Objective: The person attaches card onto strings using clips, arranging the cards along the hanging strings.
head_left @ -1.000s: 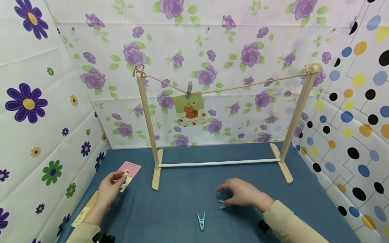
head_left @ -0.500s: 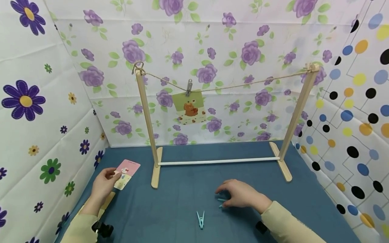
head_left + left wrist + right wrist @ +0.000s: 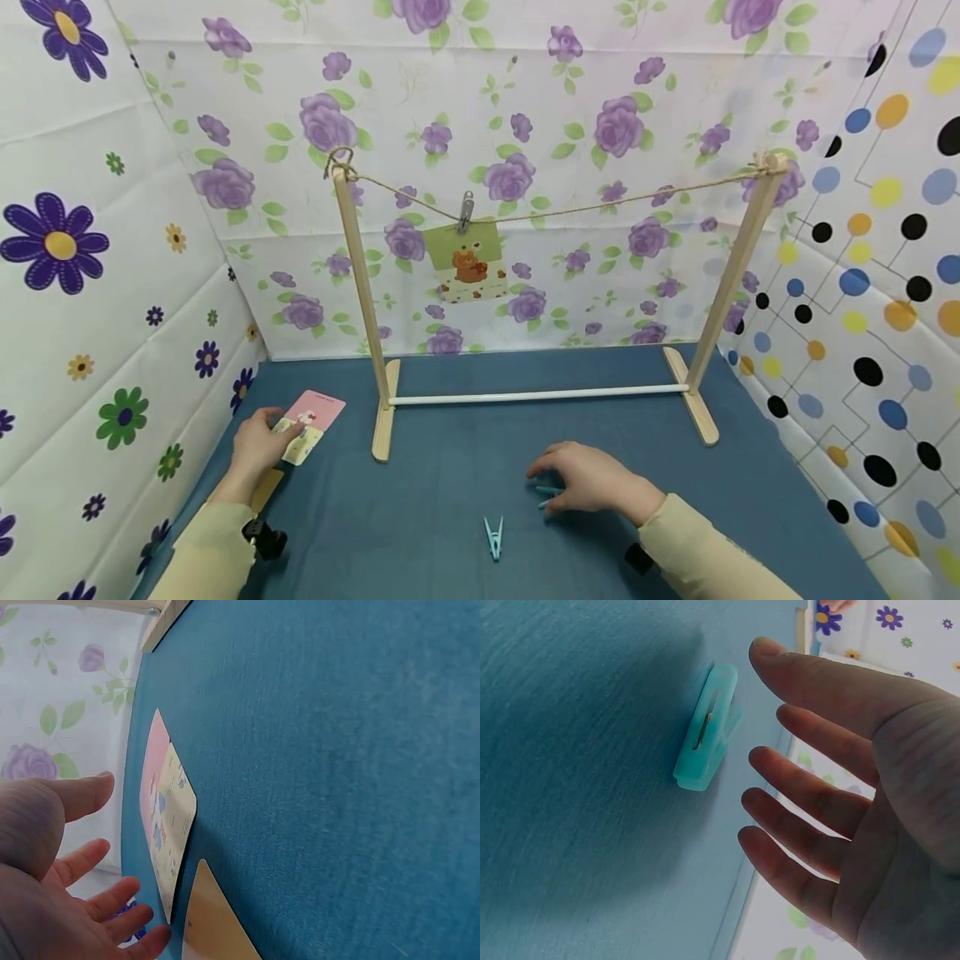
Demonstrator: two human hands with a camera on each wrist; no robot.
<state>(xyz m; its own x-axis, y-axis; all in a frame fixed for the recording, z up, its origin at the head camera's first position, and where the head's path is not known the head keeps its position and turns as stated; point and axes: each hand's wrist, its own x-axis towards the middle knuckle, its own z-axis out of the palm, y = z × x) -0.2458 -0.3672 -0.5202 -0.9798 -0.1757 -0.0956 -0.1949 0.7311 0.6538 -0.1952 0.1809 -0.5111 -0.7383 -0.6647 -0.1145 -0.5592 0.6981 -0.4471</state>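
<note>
A pink and cream card [image 3: 321,410] with a small cartoon picture lies on the blue cloth at left. Over its near edge is my left hand [image 3: 257,446], fingers spread and apart from the card in the left wrist view. A yellowish card [image 3: 214,919] lies beside it, partly covered by my forearm in the head view. My right hand [image 3: 596,479] hovers with loosely bent fingers above a light blue clothespin [image 3: 706,731]; the right wrist view shows a gap between them. A second clothespin [image 3: 493,540] lies at front centre.
A wooden stand [image 3: 363,292] with a white crossbar [image 3: 540,396] spans the back. From its sagging twine [image 3: 600,208] a metal clip [image 3: 466,212] holds a green bear card [image 3: 468,265]. Patterned cloth walls [image 3: 225,292] enclose the back and both sides.
My left hand has shifted slightly left, and its fingers cover less of the pink card. The right hand stays nearly still over the clothespin. The head view has tilted slightly.
</note>
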